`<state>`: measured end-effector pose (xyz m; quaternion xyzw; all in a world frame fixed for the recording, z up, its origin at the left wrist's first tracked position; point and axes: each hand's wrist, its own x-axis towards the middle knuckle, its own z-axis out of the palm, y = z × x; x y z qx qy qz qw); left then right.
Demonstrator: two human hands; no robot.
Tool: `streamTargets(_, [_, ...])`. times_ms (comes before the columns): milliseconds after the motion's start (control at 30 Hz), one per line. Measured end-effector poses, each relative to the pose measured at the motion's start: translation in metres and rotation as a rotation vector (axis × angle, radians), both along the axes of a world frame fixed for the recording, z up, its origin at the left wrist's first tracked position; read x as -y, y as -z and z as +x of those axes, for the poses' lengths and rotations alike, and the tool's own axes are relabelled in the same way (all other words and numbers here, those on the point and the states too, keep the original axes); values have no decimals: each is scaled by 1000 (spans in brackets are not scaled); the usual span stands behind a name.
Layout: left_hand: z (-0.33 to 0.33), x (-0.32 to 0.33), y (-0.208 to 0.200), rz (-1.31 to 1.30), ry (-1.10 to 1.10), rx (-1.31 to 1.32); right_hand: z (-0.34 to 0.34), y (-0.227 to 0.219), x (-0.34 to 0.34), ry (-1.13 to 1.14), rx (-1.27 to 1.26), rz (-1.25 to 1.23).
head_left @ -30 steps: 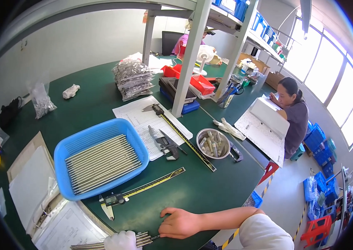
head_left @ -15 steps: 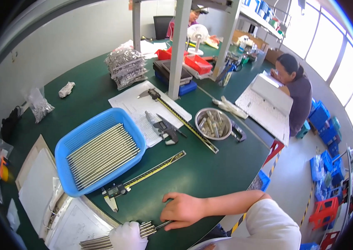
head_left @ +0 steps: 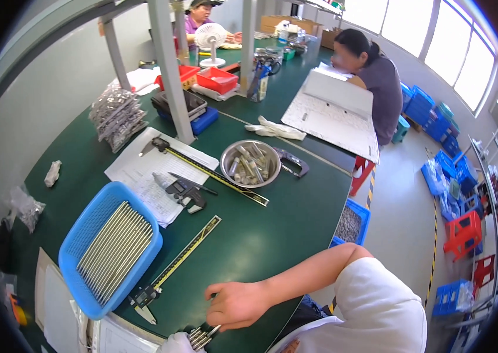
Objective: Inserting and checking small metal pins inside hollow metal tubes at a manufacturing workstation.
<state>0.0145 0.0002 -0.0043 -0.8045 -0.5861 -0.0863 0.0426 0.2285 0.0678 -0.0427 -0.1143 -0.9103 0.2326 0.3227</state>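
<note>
Right hand (head_left: 238, 304) pinches one rod from the metal rods (head_left: 201, 337) grasped in the gloved left hand (head_left: 175, 343), near the long caliper (head_left: 174, 272)

Right hand (head_left: 237, 305) on metal rods (head_left: 201, 337)

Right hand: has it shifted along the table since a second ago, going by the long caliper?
No real shift. The right hand stays just right of the caliper head, at the rods.
</note>
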Motion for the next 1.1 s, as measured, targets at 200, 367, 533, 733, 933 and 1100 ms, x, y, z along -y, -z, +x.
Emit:
streamTargets(200, [-1, 0, 1, -5, 10, -34, -3, 3, -1, 10, 148, -9])
streamTargets(367, [-1, -3, 4, 32, 31, -26, 0, -3, -2, 54, -71, 12])
streamTargets(533, [2, -4, 3, 67, 26, -82, 0, 6, -2, 25, 149, 5])
streamTargets(733, [-1, -1, 3, 77, 27, -62, -1, -4, 0, 48, -86, -66])
streamTargets(933, [-1, -3, 5, 20, 14, -48, -2, 8, 0, -2, 103, 19])
streamTargets(1100, [-5, 0, 8, 48, 26, -48, -6, -5, 1, 60, 123, -63])
